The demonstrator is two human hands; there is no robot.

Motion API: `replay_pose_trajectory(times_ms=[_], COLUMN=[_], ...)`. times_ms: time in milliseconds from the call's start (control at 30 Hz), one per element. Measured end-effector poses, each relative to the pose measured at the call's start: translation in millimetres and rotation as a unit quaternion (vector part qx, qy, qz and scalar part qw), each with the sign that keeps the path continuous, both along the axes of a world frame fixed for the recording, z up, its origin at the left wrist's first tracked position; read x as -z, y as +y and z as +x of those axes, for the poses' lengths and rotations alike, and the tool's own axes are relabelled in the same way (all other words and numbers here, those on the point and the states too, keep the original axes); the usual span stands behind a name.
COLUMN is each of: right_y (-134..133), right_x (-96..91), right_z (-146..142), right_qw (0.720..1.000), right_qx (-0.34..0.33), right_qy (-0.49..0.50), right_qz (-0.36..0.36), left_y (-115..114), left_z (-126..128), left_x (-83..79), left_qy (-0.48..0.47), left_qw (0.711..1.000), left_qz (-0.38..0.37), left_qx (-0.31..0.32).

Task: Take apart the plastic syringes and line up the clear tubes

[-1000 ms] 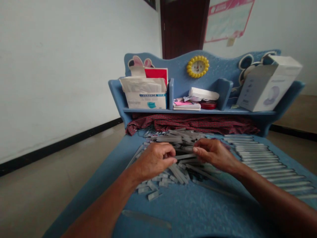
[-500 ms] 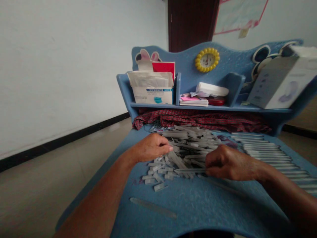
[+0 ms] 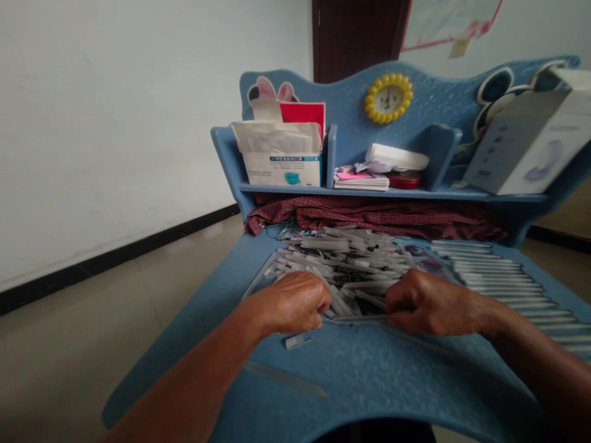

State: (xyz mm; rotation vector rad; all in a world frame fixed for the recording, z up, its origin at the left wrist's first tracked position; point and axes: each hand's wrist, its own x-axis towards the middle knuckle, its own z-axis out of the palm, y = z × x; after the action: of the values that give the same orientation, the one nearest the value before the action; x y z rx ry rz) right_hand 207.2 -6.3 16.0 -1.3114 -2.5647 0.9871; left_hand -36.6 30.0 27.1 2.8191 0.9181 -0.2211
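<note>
A slim clear pen (image 3: 357, 319) lies level between my two hands, low in front of the pile. My right hand (image 3: 429, 303) is closed round its right end. At the other end, my left hand (image 3: 295, 303) is closed, fingertips pinched against the pen's tip. Whatever small piece those fingers may hold is hidden. Behind the hands spreads a heap of translucent pen caps and other pen parts (image 3: 351, 246). One loose pen cap (image 3: 297, 341) rests just below my left hand. Nearer me lies a long clear plastic piece (image 3: 286, 378).
Several pens (image 3: 503, 283) lie in a row on the right of the blue table (image 3: 392, 381). Along the back runs a bunched checked cloth (image 3: 369, 215). Above it, a shelf carries a mask box (image 3: 281, 166), papers (image 3: 360, 183) and a white carton (image 3: 521, 141).
My left hand has come from the heap down and toward me to the pen's left tip. My right hand stays nearly in place, with the pen still in it. The view has shifted slightly.
</note>
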Motion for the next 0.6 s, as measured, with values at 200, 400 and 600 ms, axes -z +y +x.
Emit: replay_pose_trajectory(times_ms=[200,400,600], right_y=[1.2,0.2,-2.5], right_x=[1.6,2.8,3.9], right_z=[0.3,-3.6,-11.7], right_qw=[1.000,1.000,1.000], right_qx=[0.002,0.015,0.004], right_qy=[0.015,0.011,0.017], right_qz=[-0.015,-0.007,0.014], left_y=[0.3,-1.5,-0.8], left_z=[0.4,2.3,-0.3], left_x=[0.8,-1.4,-2.7], left_qy=[-0.009,-0.022,-0.014], left_qw=[1.000,0.999,0.999], left_qz=[-0.009,-0.026,-0.036], left_qx=[0.005,-0.009,0.016])
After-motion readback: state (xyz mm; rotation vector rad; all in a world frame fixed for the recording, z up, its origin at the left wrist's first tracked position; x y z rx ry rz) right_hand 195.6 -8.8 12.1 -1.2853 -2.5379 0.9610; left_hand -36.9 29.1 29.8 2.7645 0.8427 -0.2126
